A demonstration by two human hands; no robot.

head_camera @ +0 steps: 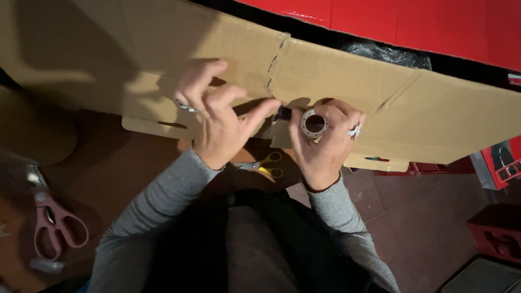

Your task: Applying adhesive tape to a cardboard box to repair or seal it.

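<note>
Just tape roll in right hand.

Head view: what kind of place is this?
Probably a storeroom or stockroom: red plastic crates stand on a tiled floor, and the hands tape up a large cardboard box with a tape roll, scissors below.

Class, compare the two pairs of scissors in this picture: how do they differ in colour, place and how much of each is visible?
The pink-handled scissors lie at far left, handles fully in view; the yellow-handled scissors lie in the middle, partly hidden between the left hand and right hand. The pink pair looks larger and nearer the camera. Neither is held; both rest below the cardboard sheet.
</note>
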